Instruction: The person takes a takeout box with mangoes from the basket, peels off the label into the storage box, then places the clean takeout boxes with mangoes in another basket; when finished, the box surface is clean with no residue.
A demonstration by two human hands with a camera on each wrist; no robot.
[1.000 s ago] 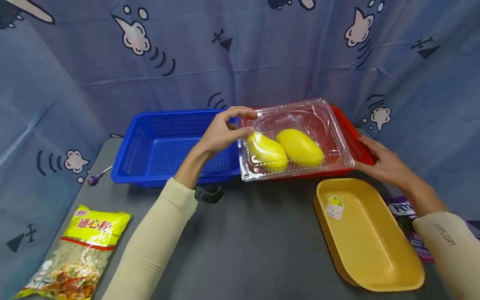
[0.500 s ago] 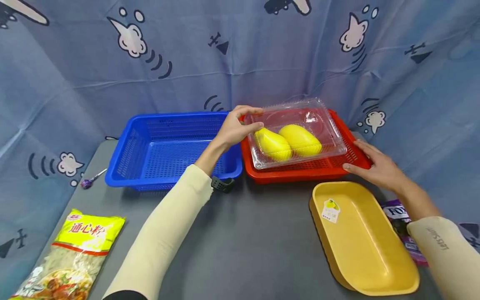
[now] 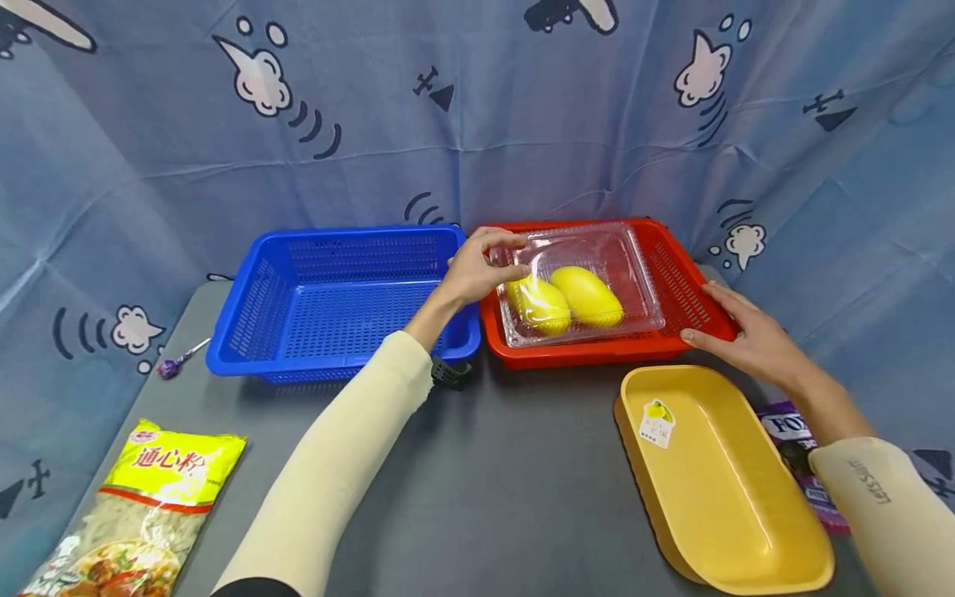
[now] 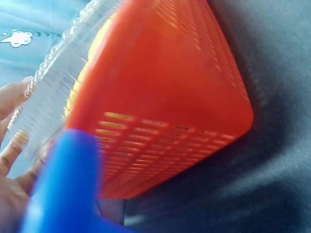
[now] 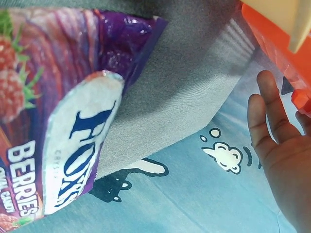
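Observation:
My left hand point(image 3: 477, 269) pinches the left edge of a clear plastic clamshell box point(image 3: 634, 303) between thumb and fingers. Two yellow mangoes point(image 3: 585, 296) lie inside the box. It sits within the red basket point(image 3: 582, 355), tilted slightly; whether its base touches the bottom is hidden. In the left wrist view, the fingers point(image 4: 17, 141) are at the ridged edge of the box, beside the basket's wall. My right hand point(image 3: 757, 336) rests at the red basket's right front corner, fingers mostly straight along the rim. The right wrist view shows its extended fingers point(image 5: 274, 107) near the basket.
A blue basket point(image 3: 339, 365) stands left of the red one. In front on the right is a yellow tray point(image 3: 716, 464) with a tag, beside a purple candy bag point(image 5: 63, 111). A pasta bag point(image 3: 149, 497) and a lollipop point(image 3: 170, 367) lie at left.
The clear box with the mangoes has come down into the red basket, carried by my left hand. My right hand has stayed at the basket's right corner.

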